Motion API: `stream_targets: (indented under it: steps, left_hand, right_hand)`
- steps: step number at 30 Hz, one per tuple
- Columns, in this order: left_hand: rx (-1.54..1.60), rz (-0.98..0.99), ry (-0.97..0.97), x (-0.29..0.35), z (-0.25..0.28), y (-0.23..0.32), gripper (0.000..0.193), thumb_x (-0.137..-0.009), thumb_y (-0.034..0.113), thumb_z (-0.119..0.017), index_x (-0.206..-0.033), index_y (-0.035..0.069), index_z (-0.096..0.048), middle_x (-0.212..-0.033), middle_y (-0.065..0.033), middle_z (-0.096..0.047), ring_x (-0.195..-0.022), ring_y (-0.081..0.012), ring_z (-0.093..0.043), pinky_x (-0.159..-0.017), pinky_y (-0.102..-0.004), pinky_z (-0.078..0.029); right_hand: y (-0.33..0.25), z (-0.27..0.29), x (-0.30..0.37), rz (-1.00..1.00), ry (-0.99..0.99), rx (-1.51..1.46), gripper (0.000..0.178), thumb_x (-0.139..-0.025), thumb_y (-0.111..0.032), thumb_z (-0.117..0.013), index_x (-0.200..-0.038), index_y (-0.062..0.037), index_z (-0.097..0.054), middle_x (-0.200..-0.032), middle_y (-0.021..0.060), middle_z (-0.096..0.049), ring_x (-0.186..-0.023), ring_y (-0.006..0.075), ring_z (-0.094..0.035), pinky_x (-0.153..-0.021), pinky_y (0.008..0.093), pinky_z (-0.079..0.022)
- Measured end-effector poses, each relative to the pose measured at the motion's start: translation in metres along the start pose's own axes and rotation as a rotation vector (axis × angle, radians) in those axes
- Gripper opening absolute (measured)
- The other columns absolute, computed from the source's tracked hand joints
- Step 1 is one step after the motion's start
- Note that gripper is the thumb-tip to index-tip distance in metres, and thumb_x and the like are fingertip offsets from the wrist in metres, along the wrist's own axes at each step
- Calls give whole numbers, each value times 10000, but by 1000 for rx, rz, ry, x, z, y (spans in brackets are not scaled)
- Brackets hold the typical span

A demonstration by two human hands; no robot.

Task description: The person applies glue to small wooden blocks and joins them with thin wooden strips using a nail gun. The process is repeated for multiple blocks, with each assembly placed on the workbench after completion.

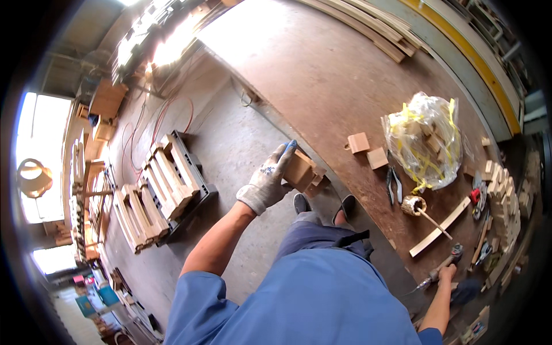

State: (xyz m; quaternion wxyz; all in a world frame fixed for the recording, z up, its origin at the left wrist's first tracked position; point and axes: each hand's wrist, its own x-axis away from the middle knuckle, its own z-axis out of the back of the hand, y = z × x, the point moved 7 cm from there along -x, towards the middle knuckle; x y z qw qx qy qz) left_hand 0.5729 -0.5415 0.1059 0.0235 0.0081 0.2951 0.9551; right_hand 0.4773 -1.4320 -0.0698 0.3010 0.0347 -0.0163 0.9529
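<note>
My left hand point(265, 181), in a pale work glove with blue fingertips, grips a light brown wooden block piece point(300, 171) above the floor beside the table. The piece looks stepped; I cannot tell whether it is one part or several. Over the table's near right part, my bare right hand point(447, 272) is closed round a long, slim hand tool point(428, 280) with a thin tip pointing left; its exact kind is unclear. Two small wooden blocks point(359, 142) lie on the brown table point(322, 75), left of a clear plastic bag point(422, 141) with yellow tape and wood pieces inside.
Pliers point(394, 185), a glue pot point(413, 205) with a stick, and a curved wooden strip point(440, 227) lie near the bag. Stacked wooden pieces point(501, 201) line the right edge. Long boards point(368, 26) rest at the far side. Slatted wooden frames point(167, 181) stand on the floor at left.
</note>
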Motion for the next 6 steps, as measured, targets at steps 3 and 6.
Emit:
stream_targets:
  steps: [3, 6]
  left_hand:
    - [45, 110, 85, 23, 4, -7, 1224, -666, 105, -962, -1662, 130, -252, -1573, -260, -452, -1376, -458, -527, -1131, -473, -490]
    - [180, 240, 82, 28, -8, -24, 1250, -697, 117, -954, -1681, 142, -184, -1611, -237, -419, -1419, -439, -491, -1147, -467, -472]
  right_hand:
    - [-169, 62, 42, 408, -27, -22, 275, -949, -185, -644, -1130, 12, -709, -1004, 245, -758, -920, 459, -722, -826, 465, -570]
    - [-353, 137, 148, 488, -348, -405, 316, -866, -173, -745, -1152, -39, -748, -1052, 230, -763, -935, 343, -761, -835, 518, -564]
